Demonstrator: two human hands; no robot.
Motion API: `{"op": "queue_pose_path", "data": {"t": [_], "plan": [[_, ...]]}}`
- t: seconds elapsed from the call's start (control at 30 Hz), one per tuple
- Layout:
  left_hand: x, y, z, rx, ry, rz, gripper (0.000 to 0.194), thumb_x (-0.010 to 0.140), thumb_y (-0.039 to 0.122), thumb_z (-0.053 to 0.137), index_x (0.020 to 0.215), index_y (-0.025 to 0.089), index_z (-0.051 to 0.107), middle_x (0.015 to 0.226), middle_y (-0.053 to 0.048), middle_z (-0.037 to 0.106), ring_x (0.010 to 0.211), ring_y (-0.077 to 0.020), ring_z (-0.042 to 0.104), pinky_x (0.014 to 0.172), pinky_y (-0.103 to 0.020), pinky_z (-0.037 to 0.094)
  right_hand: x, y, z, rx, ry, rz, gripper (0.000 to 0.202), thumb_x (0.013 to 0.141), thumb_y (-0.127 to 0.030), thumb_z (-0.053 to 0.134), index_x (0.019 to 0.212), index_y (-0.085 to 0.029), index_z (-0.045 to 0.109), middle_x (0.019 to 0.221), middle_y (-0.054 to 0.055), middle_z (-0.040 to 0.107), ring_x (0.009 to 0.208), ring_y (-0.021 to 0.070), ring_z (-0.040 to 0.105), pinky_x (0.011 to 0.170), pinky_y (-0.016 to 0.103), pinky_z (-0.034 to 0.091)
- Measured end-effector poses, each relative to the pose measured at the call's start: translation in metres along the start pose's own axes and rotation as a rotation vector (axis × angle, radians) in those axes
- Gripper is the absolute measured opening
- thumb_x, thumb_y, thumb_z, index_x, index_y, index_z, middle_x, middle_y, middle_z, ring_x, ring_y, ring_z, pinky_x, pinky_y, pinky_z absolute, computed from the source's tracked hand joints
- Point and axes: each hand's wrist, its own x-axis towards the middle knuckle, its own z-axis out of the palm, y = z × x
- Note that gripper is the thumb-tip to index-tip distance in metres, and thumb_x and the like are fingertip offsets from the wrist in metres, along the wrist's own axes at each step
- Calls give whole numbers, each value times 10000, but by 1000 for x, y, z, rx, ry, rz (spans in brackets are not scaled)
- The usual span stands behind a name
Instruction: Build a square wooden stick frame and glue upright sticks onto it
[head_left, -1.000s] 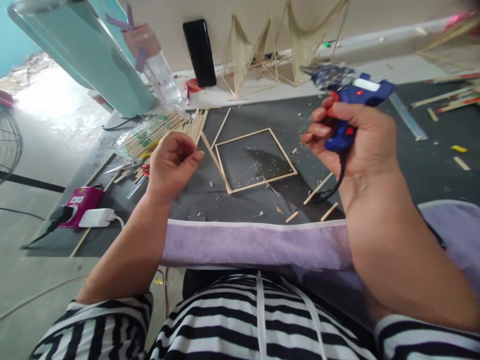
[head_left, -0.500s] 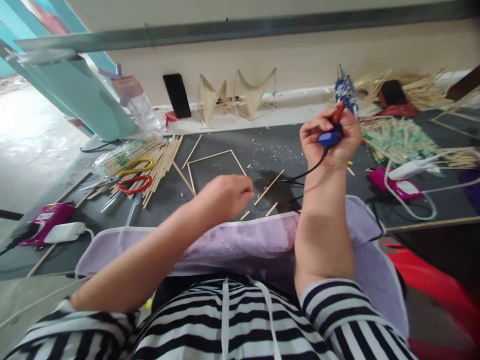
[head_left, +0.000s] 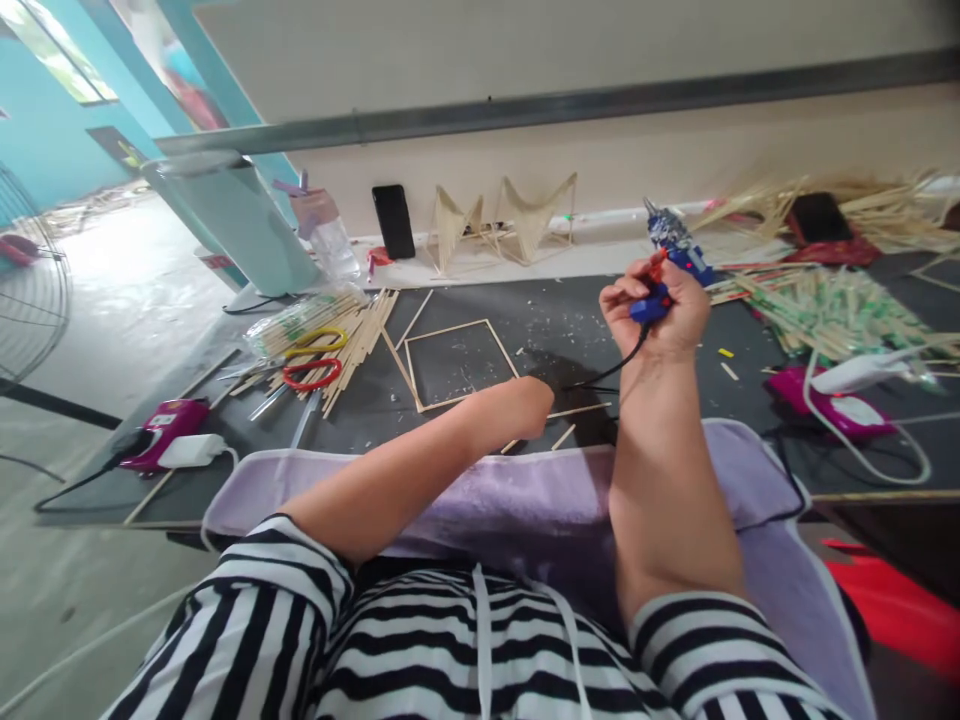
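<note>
My right hand (head_left: 664,310) is closed around a blue hot glue gun (head_left: 651,303) with an orange trigger, raised above the table with its nozzle pointing away; its black cord hangs below. Low over the table, my left hand (head_left: 531,405) is bent at the wrist and its fingers are mostly hidden. From under it sticks out a thin wooden stick (head_left: 579,410), apparently gripped. Beside this hand lies a four-sided frame of wooden sticks (head_left: 446,328), its near right corner covered by the hand. Short stick pieces (head_left: 564,437) lie close by.
Scissors (head_left: 312,374) rest on loose sticks (head_left: 367,335) at left. Magenta power adapters (head_left: 176,420) (head_left: 832,400) sit at both sides. Behind stand a phone (head_left: 394,222), stick models (head_left: 536,225) and a bottle (head_left: 330,240). A lilac cloth (head_left: 450,500) covers the near edge.
My left hand has moved right and nearer to me, and the stick by it has turned from slanted to nearly level. The glue gun stays in my right hand. The view has shifted.
</note>
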Motion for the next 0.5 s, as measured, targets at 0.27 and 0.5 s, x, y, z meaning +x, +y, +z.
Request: {"op": "queue_pose_path", "data": {"t": [0.27,0.5], "plan": [[-143,-22,-102,35,-142,290,227,816,64,557,815,225,718,766,-10,708,682,-147,624,620,-272,469,2,11,-4,-149,37,40,223,563,-539,817,694,-425,678,641,17,620,840,249,469,771,453,302],[-150,-129,-193,-659,1056,276,236,950,388,591,887,161,572,624,75,577,398,34,333,452,-112,262,1,30,16,-15,117,194,300,518,-324,810,753,-291,626,747,-45,599,585,122,366,662,333,449]]}}
